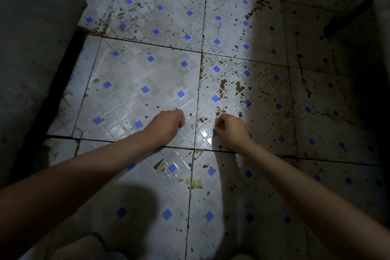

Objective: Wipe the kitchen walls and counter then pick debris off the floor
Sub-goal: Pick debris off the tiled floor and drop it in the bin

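Both my arms reach down over a white tiled floor [135, 74] with small blue squares. My left hand [166, 124] hangs with its fingers curled under, close to the floor. My right hand [230, 129] is beside it, fingers curled in too. What either hand holds is hidden under the fingers. A small pale crumb [192, 125] lies on the tile between the two hands. Nearer to me lie a yellowish scrap [196, 183] and two little pale bits [184, 180].
A grey wall or cabinet side [35, 48] runs along the left with a dark gap at its foot. Brown stains and dark specks [236, 88] cover the tiles on the right, which fall into deep shadow. Dark furniture legs [348, 12] stand at the top right.
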Action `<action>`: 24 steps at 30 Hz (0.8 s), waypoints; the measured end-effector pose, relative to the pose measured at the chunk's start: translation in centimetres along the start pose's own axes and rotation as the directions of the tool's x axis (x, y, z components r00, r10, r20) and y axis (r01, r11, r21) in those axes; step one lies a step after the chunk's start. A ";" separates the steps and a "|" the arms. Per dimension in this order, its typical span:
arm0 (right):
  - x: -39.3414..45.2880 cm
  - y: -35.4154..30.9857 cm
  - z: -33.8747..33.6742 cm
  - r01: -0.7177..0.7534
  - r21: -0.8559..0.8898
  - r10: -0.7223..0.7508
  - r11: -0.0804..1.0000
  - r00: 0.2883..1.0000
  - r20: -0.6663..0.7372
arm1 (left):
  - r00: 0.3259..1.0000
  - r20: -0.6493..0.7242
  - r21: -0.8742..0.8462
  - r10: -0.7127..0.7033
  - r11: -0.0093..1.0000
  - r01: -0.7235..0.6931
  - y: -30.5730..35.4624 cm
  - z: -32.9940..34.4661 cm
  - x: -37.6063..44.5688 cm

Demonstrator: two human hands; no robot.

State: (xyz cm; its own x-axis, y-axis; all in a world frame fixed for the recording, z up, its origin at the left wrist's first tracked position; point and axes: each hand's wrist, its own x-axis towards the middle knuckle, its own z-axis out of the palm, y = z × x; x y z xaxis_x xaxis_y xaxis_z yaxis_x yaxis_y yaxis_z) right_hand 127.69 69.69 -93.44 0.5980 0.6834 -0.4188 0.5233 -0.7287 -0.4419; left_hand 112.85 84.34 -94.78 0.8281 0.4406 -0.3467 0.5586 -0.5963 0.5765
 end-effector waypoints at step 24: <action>-4.3 2.9 0.4 -0.238 0.316 0.187 0.918 0.965 0.181 | 0.999 -0.041 0.085 0.013 0.996 -0.009 2.5 1.5 1.6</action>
State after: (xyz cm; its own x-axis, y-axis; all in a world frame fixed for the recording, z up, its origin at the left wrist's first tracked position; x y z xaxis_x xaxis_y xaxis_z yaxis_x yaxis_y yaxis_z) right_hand 126.40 64.67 -93.24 0.5652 0.5314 -0.6310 0.1466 -0.8174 -0.5571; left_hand 115.63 82.54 -95.00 0.8326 0.4601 -0.3084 0.5528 -0.6555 0.5145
